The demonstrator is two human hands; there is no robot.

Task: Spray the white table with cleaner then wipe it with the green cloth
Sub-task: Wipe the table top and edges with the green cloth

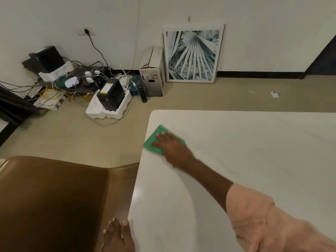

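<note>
Where cloth [156, 140] lies: white table [245, 151] (glossy).

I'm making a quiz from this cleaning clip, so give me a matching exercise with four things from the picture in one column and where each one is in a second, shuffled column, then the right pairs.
Things:
1. green cloth
2. left hand
3. framed leaf picture
4. brown chair

Places:
A. on the floor, leaning against the wall
B. at the near left edge of the white table
C. flat on the table near its far left corner, under the right hand
D. beside the table, to its left

Pairs: 1-C, 2-B, 3-A, 4-D
</note>
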